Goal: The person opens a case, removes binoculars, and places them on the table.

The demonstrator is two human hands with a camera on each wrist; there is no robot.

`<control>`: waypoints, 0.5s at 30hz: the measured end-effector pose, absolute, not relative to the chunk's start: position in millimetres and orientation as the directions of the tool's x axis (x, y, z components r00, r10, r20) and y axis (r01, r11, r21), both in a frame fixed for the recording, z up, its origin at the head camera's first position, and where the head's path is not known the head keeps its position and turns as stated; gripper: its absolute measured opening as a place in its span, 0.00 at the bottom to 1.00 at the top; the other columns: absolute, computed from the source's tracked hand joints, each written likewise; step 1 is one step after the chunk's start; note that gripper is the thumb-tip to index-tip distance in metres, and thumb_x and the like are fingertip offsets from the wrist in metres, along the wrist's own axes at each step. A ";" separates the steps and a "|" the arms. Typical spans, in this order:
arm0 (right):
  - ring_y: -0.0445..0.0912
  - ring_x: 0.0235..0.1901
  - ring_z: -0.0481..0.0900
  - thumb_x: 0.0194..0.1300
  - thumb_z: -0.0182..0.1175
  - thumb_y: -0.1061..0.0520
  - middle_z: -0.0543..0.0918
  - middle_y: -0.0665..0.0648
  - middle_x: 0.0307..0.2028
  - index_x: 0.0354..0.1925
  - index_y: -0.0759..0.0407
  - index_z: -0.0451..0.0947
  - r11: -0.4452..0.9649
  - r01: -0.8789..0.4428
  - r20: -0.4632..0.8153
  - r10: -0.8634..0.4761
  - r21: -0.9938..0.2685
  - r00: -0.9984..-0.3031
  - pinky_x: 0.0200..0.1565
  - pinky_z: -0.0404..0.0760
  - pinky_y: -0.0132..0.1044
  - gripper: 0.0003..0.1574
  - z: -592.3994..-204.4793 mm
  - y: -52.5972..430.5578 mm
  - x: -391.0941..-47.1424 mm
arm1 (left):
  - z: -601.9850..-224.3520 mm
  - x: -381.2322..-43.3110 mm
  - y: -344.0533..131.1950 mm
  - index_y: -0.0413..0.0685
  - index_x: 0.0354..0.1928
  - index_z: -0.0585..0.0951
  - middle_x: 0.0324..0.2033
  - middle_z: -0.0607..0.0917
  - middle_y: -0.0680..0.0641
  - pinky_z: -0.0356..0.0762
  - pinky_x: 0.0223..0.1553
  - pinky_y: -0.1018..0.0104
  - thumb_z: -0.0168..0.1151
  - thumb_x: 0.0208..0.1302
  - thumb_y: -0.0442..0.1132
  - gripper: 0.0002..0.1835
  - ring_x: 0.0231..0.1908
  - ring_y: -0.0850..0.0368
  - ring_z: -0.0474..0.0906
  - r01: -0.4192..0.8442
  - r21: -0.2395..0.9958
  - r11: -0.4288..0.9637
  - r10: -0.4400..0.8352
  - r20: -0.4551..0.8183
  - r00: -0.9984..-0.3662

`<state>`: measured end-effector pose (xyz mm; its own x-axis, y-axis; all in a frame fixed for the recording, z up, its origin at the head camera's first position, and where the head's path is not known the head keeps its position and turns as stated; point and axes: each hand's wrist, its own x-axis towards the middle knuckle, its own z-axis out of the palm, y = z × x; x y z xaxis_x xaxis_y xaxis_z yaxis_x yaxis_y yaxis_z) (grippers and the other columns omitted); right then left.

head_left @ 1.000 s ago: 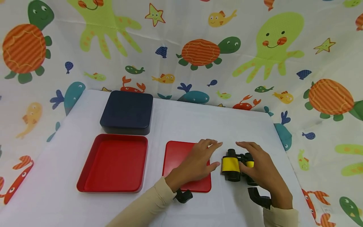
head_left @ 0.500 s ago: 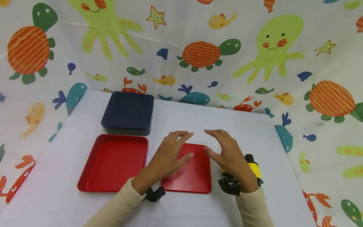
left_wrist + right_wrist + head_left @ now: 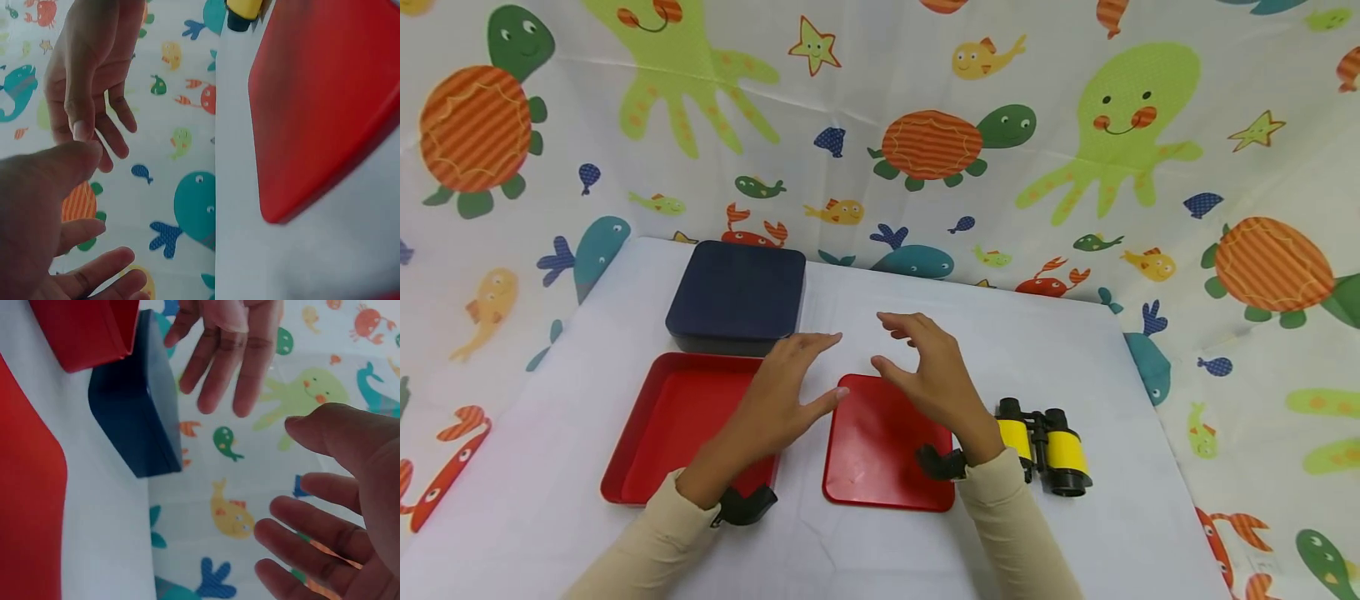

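Observation:
My left hand [image 3: 775, 400] hovers over the right side of the open red box [image 3: 700, 433], its fingers apart and holding nothing. Over the flat red lid [image 3: 880, 467] my right hand [image 3: 936, 375] is raised, fingers loosely bent with nothing between them. In the right wrist view both hands face each other across a gap, clear of the navy box [image 3: 134, 406]. The same dark box [image 3: 737, 287] stands closed behind the red box in the head view. Yellow and black binoculars [image 3: 1066, 450] lie right of the lid, partly covered by my right forearm.
A white table [image 3: 865, 308] bears everything. Behind it and along both sides hangs a white cloth [image 3: 865, 83] printed with sea animals. Black wrist mounts [image 3: 745, 507] sit at both sleeves.
Both hands have moved left: the right from the binoculars to above the red lid, the left from the lid to the red box. The binoculars stay on the table.

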<state>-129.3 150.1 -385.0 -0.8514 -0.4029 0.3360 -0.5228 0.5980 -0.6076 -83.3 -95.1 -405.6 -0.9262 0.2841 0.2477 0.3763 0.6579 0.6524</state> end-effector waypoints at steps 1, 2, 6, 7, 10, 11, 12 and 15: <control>0.48 0.57 0.84 0.66 0.76 0.51 0.85 0.54 0.59 0.71 0.50 0.76 0.586 -0.525 0.341 -0.401 -0.618 -0.850 0.58 0.87 0.49 0.38 -386.6 145.2 -132.0 | -405.2 -85.5 -100.6 0.52 0.77 0.72 0.71 0.76 0.43 0.78 0.66 0.35 0.78 0.63 0.47 0.41 0.70 0.42 0.71 0.366 0.657 0.660 0.275 0.242 -0.930; 0.48 0.56 0.84 0.66 0.76 0.51 0.85 0.53 0.59 0.71 0.50 0.77 0.574 -0.527 0.348 -0.400 -0.626 -0.848 0.57 0.88 0.49 0.38 -388.5 140.3 -134.8 | -405.4 -88.0 -106.0 0.52 0.77 0.72 0.71 0.76 0.42 0.79 0.65 0.36 0.78 0.63 0.47 0.42 0.71 0.42 0.71 0.353 0.660 0.663 0.265 0.234 -0.935; 0.48 0.55 0.86 0.66 0.76 0.51 0.86 0.54 0.57 0.70 0.52 0.77 0.532 -0.529 0.363 -0.391 -0.661 -0.846 0.56 0.89 0.49 0.37 -395.7 121.4 -144.5 | -405.6 -99.1 -126.3 0.54 0.78 0.71 0.72 0.73 0.40 0.79 0.64 0.33 0.77 0.63 0.48 0.43 0.72 0.40 0.68 0.292 0.680 0.672 0.219 0.193 -0.956; 0.48 0.54 0.86 0.66 0.76 0.51 0.86 0.54 0.57 0.70 0.52 0.77 0.526 -0.528 0.366 -0.386 -0.667 -0.847 0.55 0.89 0.48 0.37 -397.8 116.7 -146.6 | -405.9 -102.0 -131.1 0.54 0.79 0.70 0.72 0.73 0.39 0.79 0.64 0.32 0.77 0.63 0.48 0.43 0.73 0.39 0.67 0.281 0.683 0.674 0.210 0.187 -0.960; 0.48 0.53 0.86 0.66 0.76 0.50 0.86 0.54 0.56 0.71 0.51 0.77 0.518 -0.516 0.360 -0.377 -0.682 -0.854 0.54 0.89 0.44 0.38 -403.4 103.8 -152.2 | -406.5 -109.9 -146.2 0.52 0.78 0.70 0.73 0.72 0.38 0.75 0.66 0.29 0.77 0.64 0.47 0.42 0.74 0.36 0.65 0.268 0.682 0.680 0.181 0.198 -0.963; 0.48 0.53 0.86 0.66 0.76 0.50 0.86 0.54 0.56 0.71 0.50 0.76 0.517 -0.512 0.356 -0.376 -0.686 -0.856 0.54 0.89 0.43 0.38 -405.0 99.7 -153.9 | -406.5 -112.3 -151.6 0.51 0.78 0.70 0.73 0.72 0.37 0.74 0.66 0.27 0.77 0.64 0.46 0.42 0.74 0.35 0.65 0.264 0.680 0.684 0.170 0.203 -0.964; 0.49 0.52 0.87 0.66 0.75 0.49 0.86 0.54 0.56 0.71 0.50 0.76 0.514 -0.509 0.352 -0.377 -0.690 -0.857 0.54 0.89 0.44 0.38 -406.9 95.7 -155.8 | -406.4 -114.6 -157.0 0.51 0.78 0.70 0.73 0.72 0.37 0.73 0.66 0.26 0.77 0.64 0.46 0.42 0.74 0.35 0.64 0.258 0.678 0.689 0.157 0.207 -0.966; 0.52 0.52 0.87 0.67 0.75 0.49 0.86 0.55 0.57 0.72 0.50 0.75 0.502 -0.499 0.339 -0.380 -0.706 -0.861 0.55 0.89 0.47 0.39 -411.1 85.0 -161.8 | -405.0 -120.7 -173.1 0.50 0.78 0.70 0.73 0.71 0.34 0.69 0.67 0.24 0.77 0.64 0.47 0.42 0.74 0.32 0.63 0.232 0.670 0.705 0.118 0.212 -0.970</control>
